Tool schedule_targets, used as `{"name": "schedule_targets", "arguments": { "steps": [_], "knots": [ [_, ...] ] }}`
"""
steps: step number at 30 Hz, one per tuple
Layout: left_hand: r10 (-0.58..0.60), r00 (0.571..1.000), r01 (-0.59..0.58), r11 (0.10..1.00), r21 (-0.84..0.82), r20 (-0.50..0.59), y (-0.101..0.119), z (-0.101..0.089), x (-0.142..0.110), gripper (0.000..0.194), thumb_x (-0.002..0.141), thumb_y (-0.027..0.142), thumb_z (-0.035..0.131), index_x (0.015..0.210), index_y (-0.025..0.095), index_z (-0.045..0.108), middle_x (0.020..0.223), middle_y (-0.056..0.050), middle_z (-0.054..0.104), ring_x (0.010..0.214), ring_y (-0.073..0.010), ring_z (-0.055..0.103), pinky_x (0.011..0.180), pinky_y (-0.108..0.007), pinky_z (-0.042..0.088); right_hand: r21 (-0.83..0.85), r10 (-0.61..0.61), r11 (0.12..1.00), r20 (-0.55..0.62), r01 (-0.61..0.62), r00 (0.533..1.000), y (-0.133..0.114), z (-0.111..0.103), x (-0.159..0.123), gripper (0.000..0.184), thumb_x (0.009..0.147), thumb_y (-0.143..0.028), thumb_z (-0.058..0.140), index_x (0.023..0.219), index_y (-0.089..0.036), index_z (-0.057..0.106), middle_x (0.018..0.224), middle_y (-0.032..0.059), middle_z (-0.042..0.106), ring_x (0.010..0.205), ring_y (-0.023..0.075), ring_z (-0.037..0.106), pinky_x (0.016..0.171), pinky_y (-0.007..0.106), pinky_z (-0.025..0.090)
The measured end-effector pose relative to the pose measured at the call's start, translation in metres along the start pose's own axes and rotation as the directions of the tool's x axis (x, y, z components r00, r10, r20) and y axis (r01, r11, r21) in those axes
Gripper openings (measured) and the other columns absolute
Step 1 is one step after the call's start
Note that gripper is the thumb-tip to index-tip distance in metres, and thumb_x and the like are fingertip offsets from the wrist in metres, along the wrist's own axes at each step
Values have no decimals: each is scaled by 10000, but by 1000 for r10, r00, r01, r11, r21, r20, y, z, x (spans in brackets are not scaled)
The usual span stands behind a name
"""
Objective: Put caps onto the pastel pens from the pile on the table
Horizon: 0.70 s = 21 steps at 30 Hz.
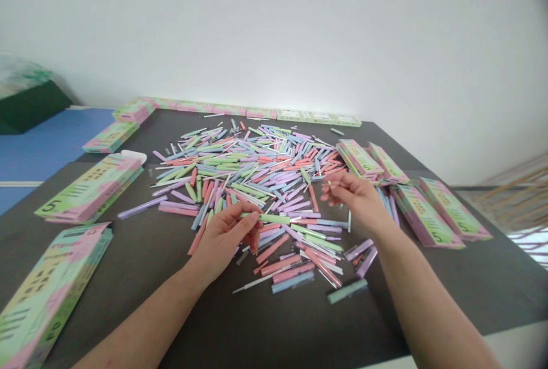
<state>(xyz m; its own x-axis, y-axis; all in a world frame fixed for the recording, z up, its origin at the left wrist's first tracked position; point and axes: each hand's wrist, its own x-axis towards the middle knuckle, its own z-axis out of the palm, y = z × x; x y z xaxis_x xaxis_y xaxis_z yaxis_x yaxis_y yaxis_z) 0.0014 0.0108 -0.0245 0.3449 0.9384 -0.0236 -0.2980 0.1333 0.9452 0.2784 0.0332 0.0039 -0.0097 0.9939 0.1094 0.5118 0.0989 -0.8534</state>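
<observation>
A loose heap of slim pastel pens (252,177) in pink, lilac, blue and green covers the middle of the dark table (462,283). My left hand (226,237) grips a pale green pen (268,218) above the near part of the heap. My right hand (353,197) hovers over the heap's right side, its fingertips pinched on a small pale pen part (330,189). Pink-and-green pen boxes marked 5 lie on both sides, with the nearest on the right (426,216) just beyond my right wrist.
More boxes (91,189) lie at the left, and a long row (240,111) lines the far table edge. A white lid (133,156) sits at the left. Beyond the table are a blue floor (47,146), a dark green block (29,103) and a white wall.
</observation>
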Motion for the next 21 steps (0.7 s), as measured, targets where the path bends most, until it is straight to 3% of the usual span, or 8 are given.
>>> {"name": "schedule_targets", "arguments": {
  "steps": [1, 4, 10, 16, 21],
  "knots": [
    [0, 1000, 0, 1000, -1, 2, 0, 0, 0, 126, 857, 286, 647, 892, 165, 641, 603, 44, 606, 451, -70, 572, 438, -166, 479, -324, 20, 945, -51, -36, 998, 10, -6, 6, 249, 907, -191, 411, 1034, -159, 623, 829, 58, 709, 699, 149, 675, 629, 262, 512],
    [-1, 1000, 1, 1000, -8, 5, 0, 0, 0, 123, 855, 286, 650, 895, 170, 643, 609, 46, 609, 447, -70, 572, 439, -171, 483, -542, 22, 839, -57, -50, 998, 32, -13, 14, 202, 836, -146, 495, 940, -153, 668, 814, 83, 730, 748, 205, 674, 696, 308, 482],
    [-14, 1000, 14, 1000, -2, -5, 0, 0, 0, 137, 841, 295, 665, 875, 165, 643, 606, 41, 611, 448, -71, 571, 436, -168, 478, -686, 1, 726, 83, 56, 997, 42, 1, 8, 172, 817, -141, 552, 873, -171, 711, 879, 79, 737, 821, 211, 672, 758, 287, 459],
    [-19, 1000, 19, 1000, 8, -16, -1, 0, 0, 145, 832, 302, 672, 879, 167, 648, 624, 37, 618, 441, -73, 572, 431, -173, 478, -763, 6, 646, 23, 14, 1000, 50, -11, 29, 283, 846, -128, 520, 1069, -119, 694, 1031, 129, 719, 945, 222, 660, 837, 292, 455],
    [-7, 1000, 7, 1000, -8, -15, -1, 0, 1, 140, 834, 292, 671, 878, 163, 645, 610, 37, 616, 446, -69, 565, 430, -165, 474, -796, 35, 605, 70, 35, 997, 59, -14, 44, 226, 821, -127, 553, 959, -130, 732, 1002, 136, 724, 941, 246, 659, 841, 309, 446]
  ]
}}
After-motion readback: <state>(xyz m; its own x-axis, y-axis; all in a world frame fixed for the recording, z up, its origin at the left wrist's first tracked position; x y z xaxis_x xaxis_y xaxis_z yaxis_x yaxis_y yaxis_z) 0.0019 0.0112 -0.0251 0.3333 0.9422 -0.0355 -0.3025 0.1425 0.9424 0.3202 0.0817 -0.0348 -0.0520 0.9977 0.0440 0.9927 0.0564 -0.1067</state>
